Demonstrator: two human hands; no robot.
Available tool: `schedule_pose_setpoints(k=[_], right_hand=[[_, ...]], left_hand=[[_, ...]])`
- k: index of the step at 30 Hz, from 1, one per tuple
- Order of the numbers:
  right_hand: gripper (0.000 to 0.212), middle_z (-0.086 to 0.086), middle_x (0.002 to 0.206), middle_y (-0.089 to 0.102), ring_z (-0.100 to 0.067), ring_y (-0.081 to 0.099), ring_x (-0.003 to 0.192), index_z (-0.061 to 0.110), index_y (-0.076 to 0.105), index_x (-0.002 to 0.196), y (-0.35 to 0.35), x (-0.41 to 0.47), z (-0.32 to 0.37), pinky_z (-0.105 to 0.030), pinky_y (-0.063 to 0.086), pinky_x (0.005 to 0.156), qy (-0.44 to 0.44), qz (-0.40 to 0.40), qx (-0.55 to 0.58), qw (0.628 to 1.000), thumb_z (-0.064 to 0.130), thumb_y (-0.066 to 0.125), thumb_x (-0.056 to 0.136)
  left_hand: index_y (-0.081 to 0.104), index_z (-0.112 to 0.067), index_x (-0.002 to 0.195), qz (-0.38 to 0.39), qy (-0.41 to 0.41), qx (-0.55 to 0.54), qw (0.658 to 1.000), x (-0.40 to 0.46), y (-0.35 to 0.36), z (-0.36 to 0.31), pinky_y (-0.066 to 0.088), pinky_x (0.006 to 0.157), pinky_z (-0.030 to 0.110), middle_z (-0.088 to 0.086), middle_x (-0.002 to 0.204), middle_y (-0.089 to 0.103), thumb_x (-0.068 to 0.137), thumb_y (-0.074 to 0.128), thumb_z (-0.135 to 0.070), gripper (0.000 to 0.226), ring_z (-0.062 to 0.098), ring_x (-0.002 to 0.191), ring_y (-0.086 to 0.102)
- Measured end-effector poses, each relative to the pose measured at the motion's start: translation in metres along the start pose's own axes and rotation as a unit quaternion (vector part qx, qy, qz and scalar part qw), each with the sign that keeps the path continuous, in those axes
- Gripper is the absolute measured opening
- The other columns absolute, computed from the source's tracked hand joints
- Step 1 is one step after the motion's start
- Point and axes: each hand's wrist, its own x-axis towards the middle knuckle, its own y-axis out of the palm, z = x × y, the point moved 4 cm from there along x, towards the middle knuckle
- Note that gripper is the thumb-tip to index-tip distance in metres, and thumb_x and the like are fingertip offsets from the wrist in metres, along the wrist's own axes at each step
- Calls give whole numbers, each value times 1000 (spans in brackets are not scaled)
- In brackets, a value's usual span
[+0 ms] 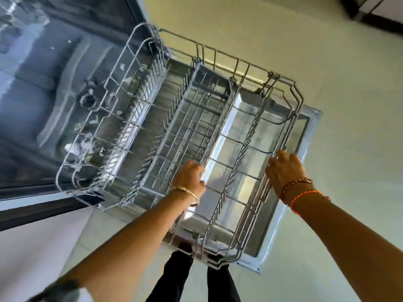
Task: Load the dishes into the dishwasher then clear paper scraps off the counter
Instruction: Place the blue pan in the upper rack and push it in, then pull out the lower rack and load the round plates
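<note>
The task looks to be at its very beginning. The wire rack (pixel 174 131) is pulled out of the dishwasher (pixel 39 88) and stands over the open door (pixel 305 149), and I see no dish in it. Only some small pale scraps (pixel 75 147) lie near its left side; I cannot tell if they are paper. No dishes and no tabletop are in view, so loading and clearing both seem still to be done.

The left hand (pixel 190 177) rests on the rack's middle wires with fingers curled down; whether it really grips a wire I cannot tell. The right hand (pixel 285 171) is on the right rim of the rack, fingers bent over the wire, and seems to hold it.

There is open room on the pale floor (pixel 349 94) to the right and in front. On the left the dark dishwasher body stands close to the rack. The door's metal edge sticks out beyond the rack near the person's legs (pixel 218 284), so stepping forward needs care.
</note>
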Motion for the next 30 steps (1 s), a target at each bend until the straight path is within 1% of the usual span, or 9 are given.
schedule_pose_setpoints(k=[4,7,10,14,18,21,23,27,30], right_hand=[[34,-3,135,42,-29,31,131,14,52,125,6,-1,-2,-35,31,102,13,1,42,999,11,39,94],[34,-3,132,43,-27,34,128,15,54,124,7,-4,1,-34,34,100,28,-8,55,998,12,43,92],[38,-4,134,39,-26,39,124,16,46,129,8,-15,11,-34,38,96,46,-32,109,992,12,45,92],[41,-5,124,38,-23,55,104,14,35,125,1,-32,25,-33,51,78,87,-100,249,959,1,46,88],[33,-4,113,42,-25,57,86,10,39,117,-28,-42,38,-32,48,65,91,-154,361,915,2,45,85],[25,0,99,38,-21,47,68,9,45,108,-54,-48,44,-26,40,55,98,-232,468,847,6,51,84],[22,4,97,38,-16,45,68,14,47,101,-69,-52,49,-23,36,54,122,-271,548,782,7,57,82],[30,6,75,48,3,49,56,29,41,78,-138,-89,64,-6,36,53,138,-359,755,531,7,62,79],[18,10,70,45,7,47,54,28,44,79,-209,-130,80,-10,37,58,91,-384,815,424,15,56,75]], left_hand=[[58,-11,120,49,-34,88,994,3,5,17,35,106,35,6,137,40,85,59,-12,34,24,125,41],[59,-12,119,86,-36,94,991,0,12,24,38,103,33,6,131,46,88,58,-18,32,23,120,46],[60,-12,117,98,-13,100,990,-7,16,24,40,102,31,5,127,51,88,58,-16,29,22,117,49],[64,-12,109,55,0,85,995,-10,9,18,46,96,33,6,120,57,89,57,-17,22,23,110,53],[67,-10,94,-44,10,31,999,-15,-16,3,49,81,28,7,105,64,91,53,-13,15,21,97,59],[67,-8,95,-106,9,-7,994,-27,-45,-6,45,68,25,7,101,67,93,50,-16,19,22,91,61],[67,-8,98,-130,7,-27,991,-38,-70,-10,48,69,28,10,102,68,94,49,-20,22,25,91,63],[65,-11,108,-145,-6,-46,988,-88,-147,-14,49,80,33,11,107,67,96,45,-23,27,27,99,62],[64,-12,100,-148,-6,-36,988,-136,-205,-11,44,80,31,9,104,67,96,39,-25,29,26,97,61]])
